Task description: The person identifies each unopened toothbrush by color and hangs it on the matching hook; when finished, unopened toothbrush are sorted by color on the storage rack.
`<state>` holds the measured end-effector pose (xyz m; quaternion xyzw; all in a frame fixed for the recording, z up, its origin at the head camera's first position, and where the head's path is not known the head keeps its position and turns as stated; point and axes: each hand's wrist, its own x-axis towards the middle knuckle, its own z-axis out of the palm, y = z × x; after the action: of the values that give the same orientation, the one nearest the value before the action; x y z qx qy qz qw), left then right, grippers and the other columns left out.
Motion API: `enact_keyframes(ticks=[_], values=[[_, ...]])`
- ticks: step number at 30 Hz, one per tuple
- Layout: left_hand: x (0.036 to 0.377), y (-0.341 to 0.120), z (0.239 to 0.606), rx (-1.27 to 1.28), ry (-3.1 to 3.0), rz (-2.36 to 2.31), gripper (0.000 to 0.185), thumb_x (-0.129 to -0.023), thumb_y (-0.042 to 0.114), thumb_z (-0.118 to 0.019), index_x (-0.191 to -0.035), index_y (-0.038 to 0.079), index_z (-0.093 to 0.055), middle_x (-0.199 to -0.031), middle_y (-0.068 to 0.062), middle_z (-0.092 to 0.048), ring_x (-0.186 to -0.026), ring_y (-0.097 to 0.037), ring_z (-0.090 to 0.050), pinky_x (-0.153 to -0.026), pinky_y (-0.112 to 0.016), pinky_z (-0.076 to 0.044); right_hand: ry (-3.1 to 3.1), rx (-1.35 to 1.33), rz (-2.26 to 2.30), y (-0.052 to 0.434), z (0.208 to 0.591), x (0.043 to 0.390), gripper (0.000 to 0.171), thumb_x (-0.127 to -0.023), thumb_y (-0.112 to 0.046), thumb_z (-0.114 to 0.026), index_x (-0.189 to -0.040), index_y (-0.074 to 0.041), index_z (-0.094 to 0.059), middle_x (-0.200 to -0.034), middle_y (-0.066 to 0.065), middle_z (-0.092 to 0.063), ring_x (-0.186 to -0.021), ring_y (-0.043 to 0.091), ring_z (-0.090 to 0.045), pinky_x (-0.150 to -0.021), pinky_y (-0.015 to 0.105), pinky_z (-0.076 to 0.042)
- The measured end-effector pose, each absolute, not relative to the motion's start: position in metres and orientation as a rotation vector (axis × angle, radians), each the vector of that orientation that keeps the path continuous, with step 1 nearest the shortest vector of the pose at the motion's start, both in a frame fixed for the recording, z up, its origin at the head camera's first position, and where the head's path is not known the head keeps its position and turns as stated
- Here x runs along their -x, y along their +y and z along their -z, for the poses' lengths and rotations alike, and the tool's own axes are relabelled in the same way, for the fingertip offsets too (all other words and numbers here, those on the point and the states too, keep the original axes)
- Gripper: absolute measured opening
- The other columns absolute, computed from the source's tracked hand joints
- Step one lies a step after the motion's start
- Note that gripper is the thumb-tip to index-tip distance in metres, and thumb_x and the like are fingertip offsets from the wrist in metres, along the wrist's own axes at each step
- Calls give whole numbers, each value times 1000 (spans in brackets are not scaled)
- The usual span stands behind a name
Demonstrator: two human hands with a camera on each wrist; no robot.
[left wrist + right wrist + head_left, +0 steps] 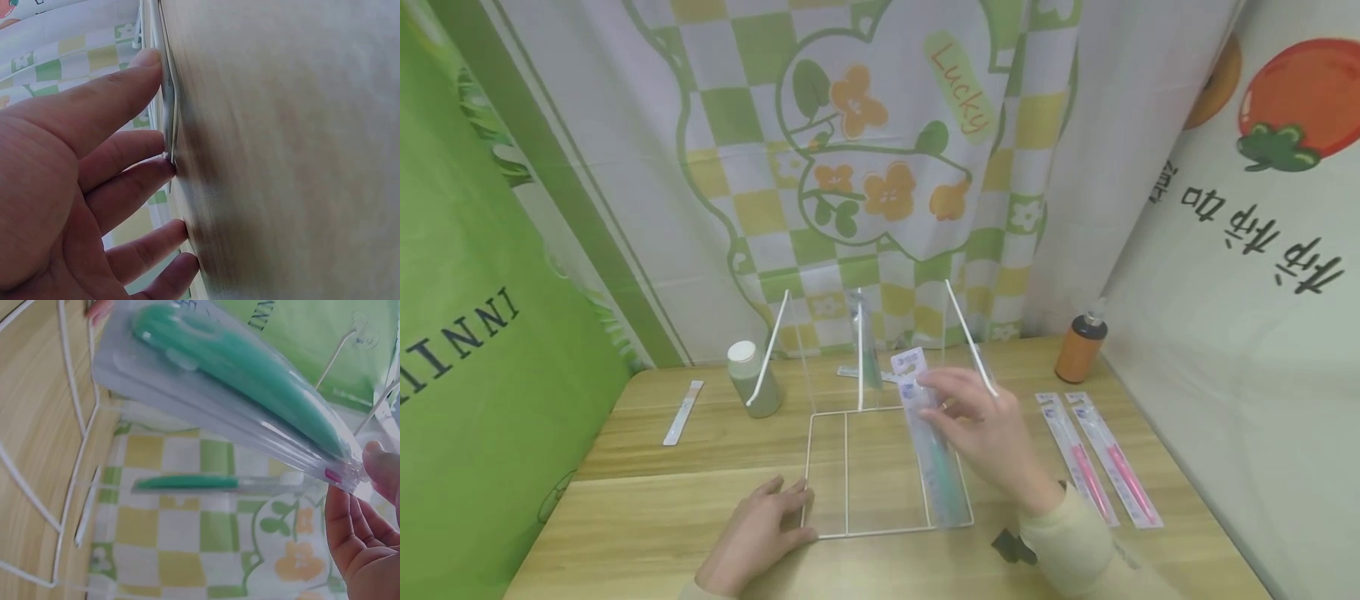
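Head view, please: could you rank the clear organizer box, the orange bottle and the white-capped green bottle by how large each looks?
1. Clear organizer box, by far the largest.
2 and 3. White-capped green bottle and orange bottle look much alike; too close to rank, and their distances from the camera differ.

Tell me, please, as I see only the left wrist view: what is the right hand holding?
Observer: The right hand holds a packaged green toothbrush above the clear rack.
Operator: Is anything already standing in that rack?
Observer: Yes, another green packaged toothbrush stands upright against a rear divider.
Operator: Are more toothbrushes waiting on the table?
Observer: Two pink packaged toothbrushes lie flat to the right of the rack.
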<state>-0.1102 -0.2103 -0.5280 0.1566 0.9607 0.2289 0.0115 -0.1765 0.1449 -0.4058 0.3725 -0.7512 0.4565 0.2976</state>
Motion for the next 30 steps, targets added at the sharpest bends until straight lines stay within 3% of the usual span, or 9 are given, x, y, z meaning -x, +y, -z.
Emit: enact_keyframes(ticks=[5,14,30], values=[[110,-210,528,-493,2999,-712,61,-85,40,-90,-135,9,-75,-148,-9,-66,-140,-58,-50,-107,-81,-41,-1930,-1038,-1237,138,399,166,43,-83,3,-87,-125,-1,-75,-123,17,-75,-76,20,-77,-68,19,-62],[111,-210,529,-490,2993,-714,61,-85,40,-90,-135,8,-74,-148,-9,-66,-140,-58,-50,-107,-80,-41,-1731,-1156,-1270,118,388,149,32,-97,-16,-81,-123,2,-75,-119,20,-74,-84,24,-76,-68,22,-64],[111,-210,528,-514,2993,-747,58,-85,35,-91,-135,8,-75,-147,-10,-66,-139,-60,-50,-107,-81,-41,-1645,-1246,-1241,101,384,141,32,-98,-14,-80,-125,2,-73,-118,21,-72,-88,24,-74,-70,22,-64]])
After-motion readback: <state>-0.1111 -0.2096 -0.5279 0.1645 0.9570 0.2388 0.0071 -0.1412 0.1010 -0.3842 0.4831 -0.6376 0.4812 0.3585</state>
